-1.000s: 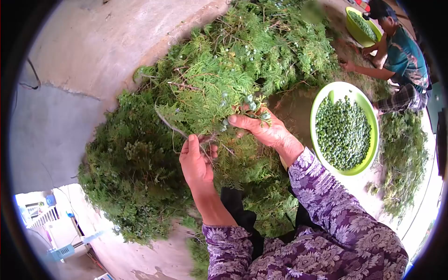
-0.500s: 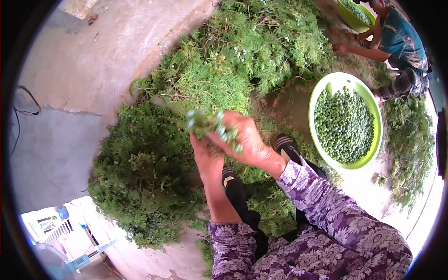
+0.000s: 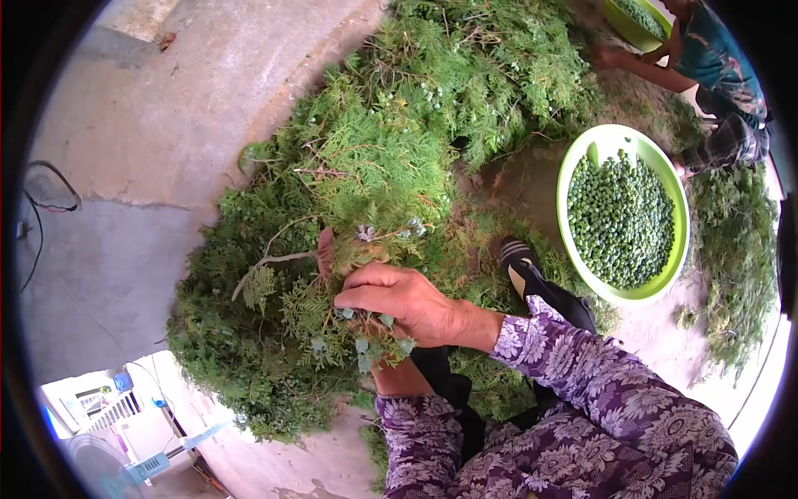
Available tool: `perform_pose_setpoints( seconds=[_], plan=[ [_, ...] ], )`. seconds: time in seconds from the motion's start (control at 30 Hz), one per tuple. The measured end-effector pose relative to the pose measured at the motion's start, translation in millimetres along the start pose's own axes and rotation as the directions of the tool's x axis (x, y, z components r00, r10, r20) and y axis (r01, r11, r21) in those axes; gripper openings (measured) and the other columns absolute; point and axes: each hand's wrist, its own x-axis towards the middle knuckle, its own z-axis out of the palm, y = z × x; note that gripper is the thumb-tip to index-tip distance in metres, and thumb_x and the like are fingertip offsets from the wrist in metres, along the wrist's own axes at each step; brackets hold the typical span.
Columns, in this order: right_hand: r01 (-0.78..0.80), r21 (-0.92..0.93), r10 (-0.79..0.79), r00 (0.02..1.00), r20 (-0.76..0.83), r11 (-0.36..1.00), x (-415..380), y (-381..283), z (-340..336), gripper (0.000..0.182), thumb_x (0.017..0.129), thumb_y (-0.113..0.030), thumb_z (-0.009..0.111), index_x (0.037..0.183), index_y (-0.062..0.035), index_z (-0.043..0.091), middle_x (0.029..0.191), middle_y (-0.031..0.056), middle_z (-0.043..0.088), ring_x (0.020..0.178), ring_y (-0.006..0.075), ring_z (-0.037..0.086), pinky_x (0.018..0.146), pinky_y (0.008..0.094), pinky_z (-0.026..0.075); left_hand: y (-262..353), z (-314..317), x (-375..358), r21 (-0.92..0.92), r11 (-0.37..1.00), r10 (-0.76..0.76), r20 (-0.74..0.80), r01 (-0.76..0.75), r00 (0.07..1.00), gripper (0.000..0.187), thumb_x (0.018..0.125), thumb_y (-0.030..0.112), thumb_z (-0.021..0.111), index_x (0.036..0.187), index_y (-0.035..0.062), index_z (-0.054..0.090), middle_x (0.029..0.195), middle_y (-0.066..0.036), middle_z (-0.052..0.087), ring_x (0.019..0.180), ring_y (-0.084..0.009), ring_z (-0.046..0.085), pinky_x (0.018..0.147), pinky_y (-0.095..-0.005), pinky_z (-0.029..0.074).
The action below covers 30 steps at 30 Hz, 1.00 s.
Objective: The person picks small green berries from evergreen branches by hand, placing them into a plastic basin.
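A leafy evergreen branch with a bare, pale stem is in my left hand. Only some fingers show, curled round the stem; foliage and my other hand cover the rest. My right hand is closed over the branch's near side, thumb and fingers together at a cluster of blue-green cones. What lies between its fingertips is mostly hidden, but cones show just below them. Beneath both hands spreads a big heap of cut evergreen branches.
A light green basin full of small green cones stands to the right. At the upper right a co-worker in a teal shirt sits by another green basin. More cut branches lie at the far right. Cables lie at the left.
A branch with a long bare stem now shows in my left hand. My right hand has moved down and slightly left, and is no longer over the left hand's raised cluster.
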Motion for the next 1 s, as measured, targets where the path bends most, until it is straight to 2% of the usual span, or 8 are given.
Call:
perform_pose_setpoints(
  seconds=[0.33, 0.37, 0.43, 0.53, 0.63, 0.77, 0.9, 1.0],
  plan=[
    [0.028, -0.175, -0.017, 0.998, 0.065, 0.984, -0.7, -9.8, 1.7, 0.051, 0.06, 0.004, 0.064, 0.108, -0.0074, 0.053, 0.104, 0.0095, 0.052, 0.092, 0.0239, 0.056, 0.076, 0.0321, 0.049, 24.0, 17.5, -12.2, 0.38, 0.921, -0.109, 0.043, 0.085, 0.993, 0.038, 0.088, 0.028, 0.046, 0.12, 0.0054, 0.045, 0.113, -0.006, 0.051, 0.097, -0.0171, 0.051, 0.086, -0.0323, 0.043],
    [-0.088, -0.076, 0.091, 0.996, 0.025, 0.993, -0.2, -12.5, -7.8, 0.048, 0.062, 0.003, 0.064, 0.107, -0.0067, 0.054, 0.101, 0.0093, 0.054, 0.087, 0.0209, 0.058, 0.074, 0.0311, 0.05, 28.4, 24.2, -6.2, 0.382, 0.921, -0.1, 0.041, 0.077, 0.994, 0.038, 0.088, 0.028, 0.046, 0.12, 0.0054, 0.045, 0.113, -0.006, 0.051, 0.097, -0.0171, 0.051, 0.086, -0.0323, 0.043],
    [-0.317, 0.043, 0.319, 0.946, -0.062, 0.947, -2.1, -8.7, -28.4, 0.035, 0.069, 0.0, 0.065, 0.102, -0.0045, 0.056, 0.089, 0.0065, 0.059, 0.073, 0.0121, 0.059, 0.067, 0.0266, 0.051, 32.0, 36.7, 15.2, 0.343, 0.913, -0.03, -0.485, 0.222, 0.874, 0.041, 0.081, 0.033, 0.056, 0.113, 0.008, 0.05, 0.109, -0.006, 0.052, 0.097, -0.0203, 0.051, 0.085, -0.0376, 0.043],
    [-0.246, 0.666, 0.58, 0.739, -0.342, 0.705, -6.0, 19.5, -43.3, 0.01, 0.077, -0.001, 0.059, 0.086, -0.004, 0.059, 0.076, 0.0035, 0.06, 0.066, 0.0091, 0.056, 0.057, 0.0217, 0.047, 29.4, 25.2, 17.6, 0.411, 0.91, 0.157, -0.453, 0.049, 0.878, 0.03, 0.081, 0.029, 0.057, 0.099, 0.0061, 0.053, 0.092, -0.007, 0.058, 0.085, -0.0222, 0.056, 0.078, -0.0391, 0.046],
    [-0.331, 0.861, 0.807, 0.574, -0.141, 0.386, -8.5, 32.8, -58.5, 0.004, 0.077, -0.006, 0.061, 0.081, -0.0039, 0.059, 0.067, 0.0013, 0.059, 0.055, 0.0075, 0.053, 0.05, 0.0198, 0.043, 29.2, 24.4, 16.5, 0.404, 0.915, 0.158, -0.403, 0.02, 0.901, 0.028, 0.078, 0.027, 0.061, 0.097, 0.008, 0.053, 0.093, -0.005, 0.057, 0.086, -0.0209, 0.055, 0.076, -0.0394, 0.046],
    [-0.515, 0.78, 0.817, 0.577, 0.007, 0.356, -6.2, 19.5, -44.4, 0.007, 0.076, -0.009, 0.064, 0.08, -0.0036, 0.059, 0.065, -0.0002, 0.057, 0.055, 0.0056, 0.052, 0.049, 0.0193, 0.041, 27.9, 28.6, 17.3, 0.493, 0.869, 0.201, -0.416, 0.035, 0.887, 0.032, 0.076, 0.031, 0.062, 0.098, 0.0098, 0.053, 0.096, -0.004, 0.056, 0.087, -0.0193, 0.055, 0.075, -0.0374, 0.045],
    [-0.622, 0.516, 0.732, 0.681, -0.017, 0.589, -8.8, 22.5, -33.4, 0.018, 0.073, -0.014, 0.068, 0.081, -0.0015, 0.059, 0.065, 0.0, 0.057, 0.056, 0.0053, 0.05, 0.051, 0.0199, 0.042, 23.9, 42.0, 17.2, 0.549, 0.833, 0.199, -0.41, 0.066, 0.89, 0.041, 0.074, 0.037, 0.062, 0.103, 0.0101, 0.052, 0.097, -0.003, 0.056, 0.088, -0.0172, 0.054, 0.074, -0.0334, 0.044],
    [-0.597, 0.037, 0.587, 0.774, -0.238, 0.802, -5.3, 17.8, -24.0, 0.032, 0.066, -0.02, 0.073, 0.084, 0.0005, 0.056, 0.069, 0.0074, 0.058, 0.06, 0.0134, 0.055, 0.055, 0.0272, 0.045, 19.0, 48.8, 15.5, 0.557, 0.824, 0.209, -0.471, 0.105, 0.857, 0.047, 0.074, 0.041, 0.063, 0.105, 0.0085, 0.051, 0.097, -0.003, 0.055, 0.088, -0.0164, 0.053, 0.073, -0.031, 0.043]
  ],
)
